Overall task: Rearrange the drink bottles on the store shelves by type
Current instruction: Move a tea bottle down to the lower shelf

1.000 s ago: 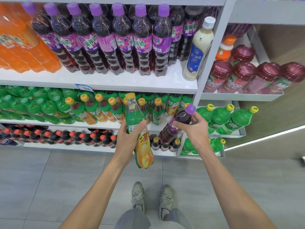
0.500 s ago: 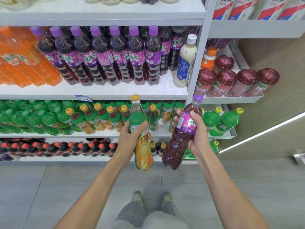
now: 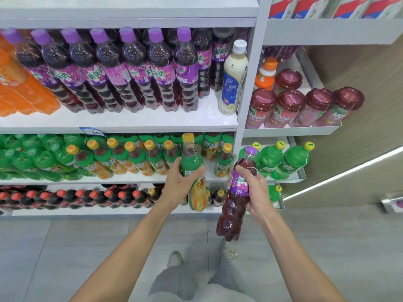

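My left hand (image 3: 181,186) grips a green-and-orange tea bottle (image 3: 194,171) with a yellow cap, upright, in front of the middle shelf where like tea bottles (image 3: 135,158) stand in a row. My right hand (image 3: 254,192) grips a purple grape soda bottle (image 3: 237,192) around its label, nearly upright, cap up, beside the shelf post. A row of matching purple-capped grape sodas (image 3: 130,70) fills the shelf above. A cream milk-drink bottle (image 3: 232,79) stands at that row's right end.
Orange sodas (image 3: 19,92) sit at the left of the upper shelf, green bottles (image 3: 26,158) left of the teas, red-capped colas (image 3: 76,197) on the bottom shelf. Right bay: red-lidded cups (image 3: 305,105), green yellow-capped bottles (image 3: 283,158). Grey floor tiles lie below.
My right hand has brought the purple bottle from tilted to nearly upright and lifted it slightly. The view has tipped upward. My left hand keeps the tea bottle in about the same place.
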`<state>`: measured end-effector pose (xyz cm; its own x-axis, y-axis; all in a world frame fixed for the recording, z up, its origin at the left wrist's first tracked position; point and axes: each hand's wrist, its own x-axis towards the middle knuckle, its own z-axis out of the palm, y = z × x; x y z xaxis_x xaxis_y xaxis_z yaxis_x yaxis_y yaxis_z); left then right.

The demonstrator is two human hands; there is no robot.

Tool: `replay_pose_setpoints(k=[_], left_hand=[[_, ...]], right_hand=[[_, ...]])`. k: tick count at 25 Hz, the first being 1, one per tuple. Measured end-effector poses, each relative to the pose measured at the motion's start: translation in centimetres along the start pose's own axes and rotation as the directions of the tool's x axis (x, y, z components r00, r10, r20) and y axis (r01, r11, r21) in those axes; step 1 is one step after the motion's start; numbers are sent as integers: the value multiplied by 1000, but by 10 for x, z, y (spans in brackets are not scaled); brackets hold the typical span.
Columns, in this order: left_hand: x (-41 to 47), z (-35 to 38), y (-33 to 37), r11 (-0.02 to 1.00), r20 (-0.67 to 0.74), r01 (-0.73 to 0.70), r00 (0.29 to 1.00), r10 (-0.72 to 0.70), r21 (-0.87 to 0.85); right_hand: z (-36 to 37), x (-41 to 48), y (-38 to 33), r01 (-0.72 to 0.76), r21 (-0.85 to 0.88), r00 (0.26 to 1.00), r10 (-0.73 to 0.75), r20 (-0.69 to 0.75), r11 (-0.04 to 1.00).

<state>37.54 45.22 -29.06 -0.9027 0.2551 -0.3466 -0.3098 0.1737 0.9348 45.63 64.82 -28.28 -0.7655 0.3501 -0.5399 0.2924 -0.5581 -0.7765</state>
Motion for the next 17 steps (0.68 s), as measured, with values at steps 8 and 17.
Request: replay_pose_setpoints(k=[8,17], left_hand=[[60,54,-29,949,-114,-85,986,125,303],[85,72,-46,917,-143,-82,979,148,391]], right_hand=[[-37,65,-8,-77,-165,997,79,5,983],[-36,93,6,-39,-307,999,45,12,951]])
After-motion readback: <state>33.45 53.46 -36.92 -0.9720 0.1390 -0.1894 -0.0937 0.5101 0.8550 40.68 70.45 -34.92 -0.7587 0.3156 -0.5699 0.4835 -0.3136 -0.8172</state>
